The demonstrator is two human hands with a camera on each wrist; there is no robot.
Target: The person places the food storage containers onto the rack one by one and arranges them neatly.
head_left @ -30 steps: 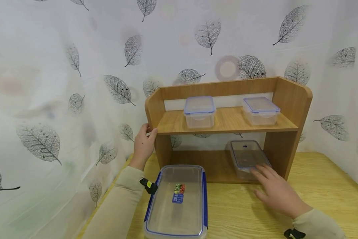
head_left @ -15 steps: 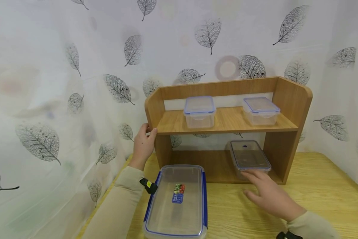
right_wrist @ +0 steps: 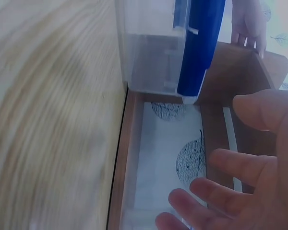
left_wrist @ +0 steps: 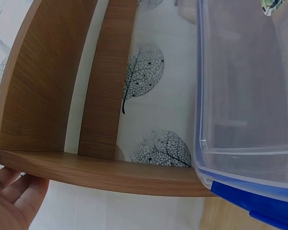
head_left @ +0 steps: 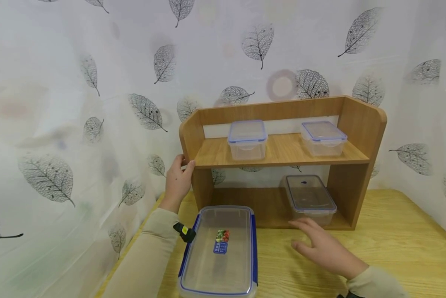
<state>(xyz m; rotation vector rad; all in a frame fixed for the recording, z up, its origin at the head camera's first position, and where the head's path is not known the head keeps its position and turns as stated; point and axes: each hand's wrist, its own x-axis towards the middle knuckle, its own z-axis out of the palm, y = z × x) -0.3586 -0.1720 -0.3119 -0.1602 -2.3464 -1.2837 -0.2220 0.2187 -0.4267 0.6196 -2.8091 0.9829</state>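
My left hand [head_left: 178, 182] grips the left side panel of a two-tier wooden shelf [head_left: 212, 151], with its thumb at the front edge and fingers round the outside. In the left wrist view the fingers [left_wrist: 31, 194] show past the panel. My right hand [head_left: 325, 250] is held over the table with fingers spread, holding nothing. Just beyond its fingertips, a clear lidded food container [head_left: 310, 196] with a dark blue seal sits at the right of the lower tier. A larger food container [head_left: 235, 267] with blue side clips lies before the shelf's left half, beside my left forearm.
Two smaller lidded containers stand on the upper tier, a left one [head_left: 248, 140] and a right one [head_left: 324, 138]. The shelf stands on a yellow wood-grain table [head_left: 398, 231]. A leaf-patterned curtain [head_left: 215, 49] hangs behind and at both sides.
My right hand has drawn back from the lower right container, moving left and toward me over the table. My left hand and the containers stay where they were.
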